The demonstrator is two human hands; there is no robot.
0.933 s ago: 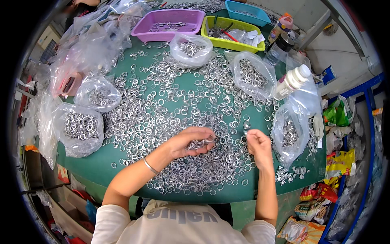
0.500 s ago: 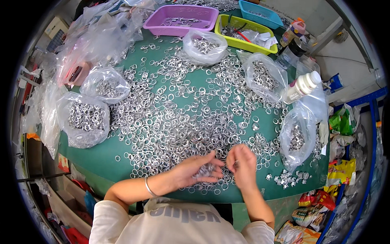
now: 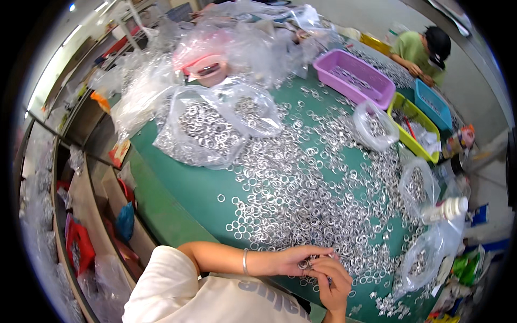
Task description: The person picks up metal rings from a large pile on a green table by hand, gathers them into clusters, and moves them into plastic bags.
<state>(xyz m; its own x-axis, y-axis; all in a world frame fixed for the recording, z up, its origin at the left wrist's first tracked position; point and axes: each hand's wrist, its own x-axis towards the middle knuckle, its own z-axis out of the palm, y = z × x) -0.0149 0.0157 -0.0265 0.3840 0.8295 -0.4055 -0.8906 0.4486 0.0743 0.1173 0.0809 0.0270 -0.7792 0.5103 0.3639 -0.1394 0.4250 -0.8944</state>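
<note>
small workshop or piecework assembly room — not a home. a green-topped work table [image 3: 177, 188] is strewn with hundreds of loose metal rings [image 3: 301, 199], with more of them bulked in clear plastic bags [image 3: 204, 129]. sorting trays stand at the far edge: a purple basket [image 3: 353, 75], a yellow tray [image 3: 414, 126], a blue tray [image 3: 433, 105]. open shelving [image 3: 81, 204] under and beside the table holds bags and packets. a second person in a green shirt [image 3: 417, 51] works at the same table — bench labour, bare concrete floor beyond.
</note>
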